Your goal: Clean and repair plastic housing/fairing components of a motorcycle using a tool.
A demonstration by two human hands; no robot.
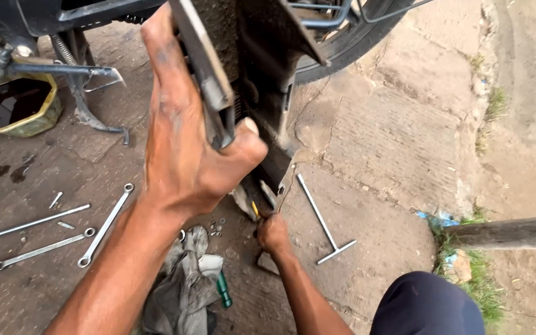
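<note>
Both hands are clamped on work. I see my left hand [184, 133] gripped around the grey edge of a dark panel [262, 68], thumb wrapped over it. Its long axis runs steeply from upper left, near the wheel [348, 46], down to lower right. My right hand [272, 234] is closed around a small yellow-tipped tool [255, 209] at the panel's lower end. Wrenches [103, 224] and a T-handle [324, 220] lie on the concrete floor, a rag [184, 282] just beside my left forearm.

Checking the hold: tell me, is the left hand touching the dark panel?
Touching. The head view shows the left hand wrapped around the dark panel's edge, thumb pressed against it.
</note>
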